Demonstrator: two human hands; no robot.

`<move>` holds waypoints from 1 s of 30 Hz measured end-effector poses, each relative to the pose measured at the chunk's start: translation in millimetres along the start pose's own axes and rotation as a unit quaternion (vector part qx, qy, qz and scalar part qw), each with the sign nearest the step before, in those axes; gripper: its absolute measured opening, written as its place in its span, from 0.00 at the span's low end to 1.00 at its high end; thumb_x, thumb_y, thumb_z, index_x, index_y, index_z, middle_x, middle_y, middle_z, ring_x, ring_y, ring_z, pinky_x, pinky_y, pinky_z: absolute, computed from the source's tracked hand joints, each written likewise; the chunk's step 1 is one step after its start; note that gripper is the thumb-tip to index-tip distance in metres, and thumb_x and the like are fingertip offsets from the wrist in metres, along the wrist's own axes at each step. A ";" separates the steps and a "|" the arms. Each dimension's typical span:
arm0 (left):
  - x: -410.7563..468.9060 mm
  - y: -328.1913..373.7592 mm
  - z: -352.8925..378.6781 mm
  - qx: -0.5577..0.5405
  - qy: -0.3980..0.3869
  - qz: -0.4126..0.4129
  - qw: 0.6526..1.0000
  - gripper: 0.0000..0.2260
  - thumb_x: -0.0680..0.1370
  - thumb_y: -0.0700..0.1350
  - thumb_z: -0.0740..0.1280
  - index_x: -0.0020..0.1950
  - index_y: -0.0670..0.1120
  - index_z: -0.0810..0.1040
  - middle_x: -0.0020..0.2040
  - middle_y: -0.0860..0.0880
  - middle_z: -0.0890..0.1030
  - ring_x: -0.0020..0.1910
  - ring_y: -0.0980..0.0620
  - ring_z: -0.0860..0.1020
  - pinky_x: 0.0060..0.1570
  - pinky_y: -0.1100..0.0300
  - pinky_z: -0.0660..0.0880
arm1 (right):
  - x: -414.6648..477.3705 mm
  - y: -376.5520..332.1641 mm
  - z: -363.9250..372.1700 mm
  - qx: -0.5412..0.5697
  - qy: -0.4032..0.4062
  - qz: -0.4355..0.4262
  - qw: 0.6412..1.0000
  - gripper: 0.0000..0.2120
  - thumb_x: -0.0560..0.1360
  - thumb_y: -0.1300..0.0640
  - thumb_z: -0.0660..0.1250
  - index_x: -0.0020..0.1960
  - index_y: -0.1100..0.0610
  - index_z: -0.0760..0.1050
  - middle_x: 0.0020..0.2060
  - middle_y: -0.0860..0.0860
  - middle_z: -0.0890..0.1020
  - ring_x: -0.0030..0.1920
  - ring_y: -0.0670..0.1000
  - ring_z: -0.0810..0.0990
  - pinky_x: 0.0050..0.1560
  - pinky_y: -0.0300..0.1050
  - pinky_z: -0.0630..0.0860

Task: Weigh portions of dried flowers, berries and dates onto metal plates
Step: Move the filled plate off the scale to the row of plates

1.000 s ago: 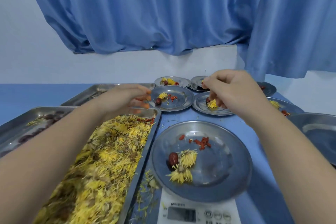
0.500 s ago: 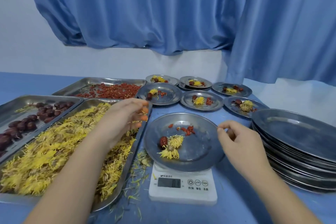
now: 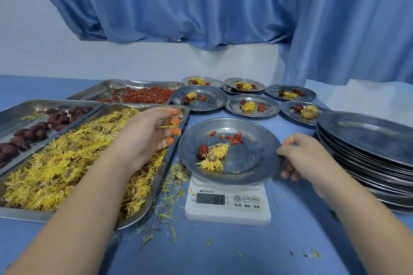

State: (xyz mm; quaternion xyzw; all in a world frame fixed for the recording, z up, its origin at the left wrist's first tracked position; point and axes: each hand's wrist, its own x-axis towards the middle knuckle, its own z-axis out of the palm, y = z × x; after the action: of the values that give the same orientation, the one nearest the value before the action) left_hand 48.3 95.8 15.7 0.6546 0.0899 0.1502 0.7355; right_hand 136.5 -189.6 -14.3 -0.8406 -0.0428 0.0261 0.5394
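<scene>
On my feed the left hand (image 3: 145, 140) hangs over the far right end of the flower tray (image 3: 22, 215). Its fingers (image 3: 176, 132) are loosely bent and a little apart. A few yellow strands lie among the fingertips, but I cannot tell whether they are pinched or only clinging.

The right hand (image 3: 306, 158) grips the right rim of the plate (image 3: 252, 160), thumb on top and fingers curled under the edge. That plate sits on the white scale (image 3: 228, 204) at the near middle of the blue surface (image 3: 223, 250). It holds one date (image 3: 203, 150), two dried flowers (image 3: 214, 157) and a small scatter of red berries (image 3: 234, 138). The scale's display is lit, though I cannot read it surely.

Left of the scale, the flower tray is heaped with yellow blooms (image 3: 55, 163). Further left lies the date tray (image 3: 17, 111), and beyond both the berry tray (image 3: 134, 83). Six filled plates (image 3: 234, 107) lie in two rows at the far side. A stack of empty plates (image 3: 368, 138) stands at the right, just beside the right hand. Loose petals (image 3: 173, 183) litter the surface between the flower tray and the scale.
</scene>
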 end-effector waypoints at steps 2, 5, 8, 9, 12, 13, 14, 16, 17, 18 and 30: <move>-1.2 0.4 1.3 0.001 -0.002 -0.001 1.000 0.06 0.79 0.45 0.63 0.49 0.48 0.80 0.39 0.52 0.81 0.36 0.54 0.79 0.41 0.58 0.73 | -2.0 -0.9 -2.5 0.041 -0.028 0.012 0.999 0.04 0.74 0.65 0.62 0.42 0.58 0.71 0.26 0.53 0.79 0.23 0.53 0.76 0.23 0.41 0.69; -2.2 1.1 2.2 0.001 0.001 -0.006 1.000 0.06 0.79 0.45 0.64 0.49 0.49 0.81 0.40 0.52 0.81 0.36 0.53 0.79 0.42 0.58 0.73 | -2.9 -1.8 -4.1 0.092 -0.046 0.010 0.995 0.06 0.75 0.68 0.60 0.45 0.59 0.72 0.24 0.55 0.77 0.24 0.52 0.75 0.23 0.41 0.70; -2.9 1.5 2.5 0.002 0.004 -0.008 1.000 0.06 0.79 0.46 0.64 0.50 0.49 0.81 0.41 0.52 0.81 0.37 0.53 0.79 0.42 0.58 0.73 | -1.8 -0.5 -2.0 0.147 -0.036 0.002 0.989 0.06 0.76 0.69 0.60 0.45 0.59 0.71 0.24 0.55 0.77 0.23 0.51 0.74 0.23 0.41 0.70; -3.4 2.0 2.4 0.001 0.005 -0.008 1.000 0.06 0.79 0.46 0.64 0.50 0.49 0.81 0.41 0.51 0.81 0.37 0.53 0.79 0.43 0.58 0.73 | -1.1 0.8 -0.7 0.161 -0.028 0.001 0.987 0.06 0.76 0.69 0.60 0.45 0.59 0.71 0.24 0.54 0.77 0.23 0.50 0.74 0.23 0.40 0.70; -3.9 3.3 0.2 -0.003 0.018 -0.010 1.000 0.07 0.79 0.45 0.64 0.51 0.48 0.81 0.42 0.50 0.81 0.37 0.52 0.79 0.43 0.57 0.73 | 0.8 3.3 4.7 0.192 -0.007 -0.005 0.981 0.08 0.76 0.69 0.61 0.43 0.58 0.71 0.24 0.53 0.77 0.24 0.50 0.73 0.23 0.40 0.70; -3.8 3.7 -0.9 -0.004 0.022 -0.011 1.000 0.07 0.79 0.45 0.64 0.51 0.48 0.81 0.42 0.50 0.81 0.37 0.52 0.79 0.43 0.57 0.73 | 1.5 3.6 6.4 0.200 0.001 -0.009 0.980 0.08 0.76 0.69 0.61 0.43 0.58 0.70 0.25 0.53 0.77 0.24 0.50 0.73 0.23 0.40 0.70; -3.3 4.3 -1.9 -0.007 0.025 -0.012 1.000 0.07 0.79 0.45 0.64 0.52 0.48 0.81 0.42 0.50 0.81 0.37 0.52 0.79 0.42 0.57 0.73 | 2.2 3.3 8.2 0.209 0.011 -0.015 0.978 0.08 0.76 0.69 0.61 0.43 0.57 0.70 0.25 0.53 0.77 0.24 0.50 0.73 0.23 0.40 0.70; -2.4 4.8 -3.2 -0.017 0.032 -0.011 0.999 0.07 0.79 0.45 0.64 0.52 0.47 0.81 0.41 0.50 0.81 0.36 0.52 0.79 0.42 0.57 0.73 | 4.1 1.8 11.3 0.223 0.033 -0.024 0.974 0.07 0.77 0.68 0.62 0.44 0.57 0.70 0.26 0.53 0.77 0.24 0.49 0.73 0.23 0.40 0.71; -1.8 4.6 -3.3 -0.020 0.033 -0.012 0.999 0.07 0.79 0.45 0.64 0.52 0.47 0.81 0.41 0.50 0.81 0.36 0.53 0.79 0.42 0.57 0.73 | 6.2 0.6 11.9 0.229 0.048 -0.029 0.972 0.07 0.77 0.68 0.62 0.44 0.57 0.70 0.26 0.54 0.77 0.24 0.50 0.73 0.24 0.40 0.71; -1.1 3.9 -3.3 -0.022 0.031 -0.012 0.999 0.07 0.79 0.45 0.65 0.52 0.48 0.81 0.41 0.50 0.82 0.36 0.53 0.79 0.42 0.57 0.73 | 9.1 -1.7 12.6 0.235 0.059 -0.037 0.969 0.07 0.77 0.67 0.62 0.44 0.56 0.70 0.27 0.55 0.77 0.24 0.50 0.73 0.24 0.40 0.72; 8.1 -1.9 -4.7 -0.041 0.035 0.002 0.999 0.06 0.79 0.45 0.66 0.51 0.48 0.83 0.40 0.51 0.83 0.34 0.54 0.79 0.36 0.60 0.74 | 112.4 -49.1 36.9 0.342 0.174 0.000 0.924 0.12 0.77 0.70 0.57 0.40 0.56 0.66 0.36 0.55 0.72 0.30 0.52 0.73 0.27 0.37 0.75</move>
State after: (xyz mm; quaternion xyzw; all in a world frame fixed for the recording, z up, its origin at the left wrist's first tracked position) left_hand 54.5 102.8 13.7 0.6187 0.1081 0.1778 0.7575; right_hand 242.9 -124.6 15.2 -0.5967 0.0634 -0.1071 0.7928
